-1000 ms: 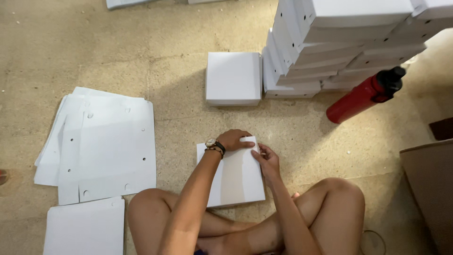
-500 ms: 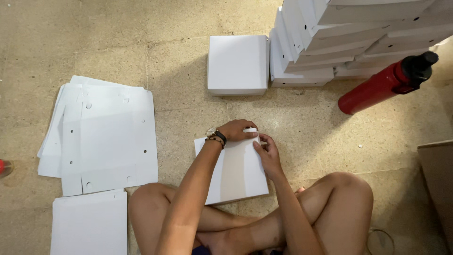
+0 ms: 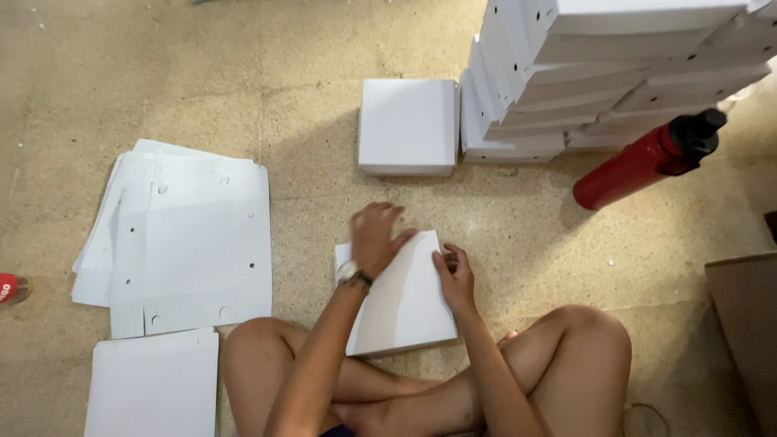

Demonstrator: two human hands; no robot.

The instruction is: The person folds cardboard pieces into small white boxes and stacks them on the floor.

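Looking down through the head camera, I see a person sitting cross-legged on a speckled floor [image 3: 243,73] with a white cardboard sheet [image 3: 405,303] lying flat just ahead of the knees. My view has both hands on that sheet. The left hand [image 3: 376,236], a watch [image 3: 350,273] on its wrist, lies spread over the sheet's far left corner, fingers splayed and pressing down. The right hand [image 3: 455,273] sits at the sheet's right edge, fingers curled over it; I cannot tell whether they pinch the edge or only rest on it. The two hands are near each other but apart.

Beyond the sheet, a small closed white box [image 3: 407,125] stands alone on the floor. Just right of it rises a stack of boxes [image 3: 566,73], leaning a little. A red bottle [image 3: 639,162] with a black cap lies tilted beside the stack's base. Left of the person, a loose pile of flat blanks [image 3: 194,235] with punched holes is spread out, and another white sheet [image 3: 154,380] lies nearer the left knee. A brown carton [image 3: 749,324] shows at the right edge.
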